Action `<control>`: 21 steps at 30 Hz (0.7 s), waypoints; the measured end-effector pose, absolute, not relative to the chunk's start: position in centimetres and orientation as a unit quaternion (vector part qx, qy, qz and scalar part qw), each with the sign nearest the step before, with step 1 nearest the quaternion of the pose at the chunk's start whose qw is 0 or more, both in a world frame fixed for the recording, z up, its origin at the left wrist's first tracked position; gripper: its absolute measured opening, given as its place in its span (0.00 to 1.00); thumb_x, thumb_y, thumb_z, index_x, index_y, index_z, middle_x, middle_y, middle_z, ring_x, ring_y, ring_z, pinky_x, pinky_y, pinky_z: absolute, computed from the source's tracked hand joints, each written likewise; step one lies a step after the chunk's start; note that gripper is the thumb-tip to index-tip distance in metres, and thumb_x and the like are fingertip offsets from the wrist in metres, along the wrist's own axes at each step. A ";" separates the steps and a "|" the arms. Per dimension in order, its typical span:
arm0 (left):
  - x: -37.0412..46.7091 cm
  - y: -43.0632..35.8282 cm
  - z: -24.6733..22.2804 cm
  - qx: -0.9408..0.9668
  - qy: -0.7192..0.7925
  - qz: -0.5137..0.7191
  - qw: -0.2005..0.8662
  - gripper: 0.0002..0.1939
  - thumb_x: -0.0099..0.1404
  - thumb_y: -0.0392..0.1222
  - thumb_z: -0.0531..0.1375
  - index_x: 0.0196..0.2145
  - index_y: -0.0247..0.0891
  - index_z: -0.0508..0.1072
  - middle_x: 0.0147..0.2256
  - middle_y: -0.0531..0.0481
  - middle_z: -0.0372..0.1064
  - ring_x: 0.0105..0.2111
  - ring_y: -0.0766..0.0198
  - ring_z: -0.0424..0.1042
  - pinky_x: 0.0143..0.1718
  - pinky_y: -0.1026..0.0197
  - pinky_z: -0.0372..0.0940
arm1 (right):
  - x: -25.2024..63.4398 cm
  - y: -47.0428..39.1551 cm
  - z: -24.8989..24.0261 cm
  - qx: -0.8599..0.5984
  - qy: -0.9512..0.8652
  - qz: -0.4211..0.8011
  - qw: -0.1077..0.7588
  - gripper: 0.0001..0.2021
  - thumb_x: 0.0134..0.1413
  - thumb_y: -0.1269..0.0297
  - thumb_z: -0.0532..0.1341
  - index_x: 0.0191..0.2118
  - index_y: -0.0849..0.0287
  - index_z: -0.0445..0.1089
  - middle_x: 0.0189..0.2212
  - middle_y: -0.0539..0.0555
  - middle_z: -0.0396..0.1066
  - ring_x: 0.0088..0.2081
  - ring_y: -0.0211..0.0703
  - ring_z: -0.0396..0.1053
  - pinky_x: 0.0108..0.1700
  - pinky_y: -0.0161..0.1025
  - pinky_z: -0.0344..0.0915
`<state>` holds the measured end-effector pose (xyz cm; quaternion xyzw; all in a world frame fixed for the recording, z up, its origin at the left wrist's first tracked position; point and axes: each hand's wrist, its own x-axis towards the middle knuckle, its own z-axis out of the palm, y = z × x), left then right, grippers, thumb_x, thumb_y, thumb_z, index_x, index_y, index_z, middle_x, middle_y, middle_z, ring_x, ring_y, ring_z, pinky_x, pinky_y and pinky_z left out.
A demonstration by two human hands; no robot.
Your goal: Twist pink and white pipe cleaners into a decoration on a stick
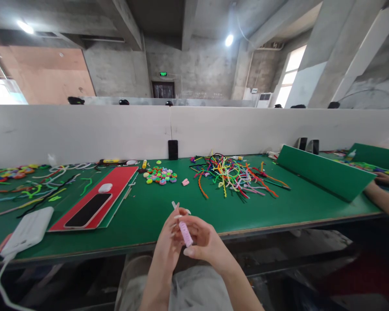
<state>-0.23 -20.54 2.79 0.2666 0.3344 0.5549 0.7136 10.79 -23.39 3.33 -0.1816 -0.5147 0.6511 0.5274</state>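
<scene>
A pink, fuzzy coiled pipe cleaner (186, 234) is between my two hands, over the table's front edge. Fingers and thumb of my right hand (205, 237) close around it at its upper and lower ends. My left hand (167, 242) is closed just beside it, its fingers partly hidden behind the coil and the other hand. From the top of the left fingers pokes a pale, thin stick (174, 205), roughly in line with the coil; whether the coil is wound on it is hidden. A small pink coiled piece (185, 182) lies on the green table beyond my hands.
Colourful small pieces (162, 175) and a tangled pile of pipe cleaners (228, 172) lie ahead. Left are a red board (116, 181) with a phone (89, 210) and white case (105, 188), and a white power bank (29, 229). A green board (324, 172) stands right, near another person's arm (384, 198).
</scene>
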 end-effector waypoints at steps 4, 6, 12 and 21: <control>-0.2 -20.5 3.0 0.269 0.320 0.551 0.722 0.15 0.48 0.49 0.62 0.29 0.35 0.70 0.27 0.54 0.66 0.24 0.70 0.65 0.24 0.68 0.58 | 10.9 -23.3 3.1 -0.196 -0.528 0.633 0.532 0.23 0.34 0.65 0.69 0.41 0.57 0.67 0.37 0.55 0.70 0.41 0.43 0.67 0.45 0.40 0.60; -0.2 -20.5 3.0 0.276 0.306 0.545 0.730 0.14 0.50 0.50 0.61 0.28 0.35 0.69 0.25 0.53 0.65 0.23 0.70 0.65 0.22 0.68 0.56 | 10.9 -23.3 3.0 -0.198 -0.528 0.635 0.528 0.22 0.34 0.63 0.69 0.41 0.58 0.67 0.36 0.55 0.70 0.41 0.43 0.67 0.45 0.40 0.60; -0.2 -20.4 2.7 0.274 0.300 0.573 0.712 0.13 0.49 0.47 0.62 0.27 0.35 0.68 0.24 0.54 0.63 0.23 0.71 0.63 0.21 0.69 0.55 | 10.8 -23.3 3.1 -0.195 -0.510 0.636 0.546 0.19 0.34 0.63 0.69 0.37 0.59 0.69 0.30 0.52 0.71 0.35 0.40 0.68 0.41 0.38 0.61; 0.0 -19.2 2.3 0.256 0.325 0.584 0.698 0.17 0.42 0.49 0.65 0.23 0.34 0.67 0.21 0.57 0.60 0.17 0.74 0.58 0.18 0.69 0.53 | 10.5 -23.0 2.7 -0.210 -0.500 0.615 0.573 0.15 0.33 0.64 0.69 0.33 0.59 0.70 0.26 0.50 0.70 0.29 0.37 0.67 0.36 0.34 0.63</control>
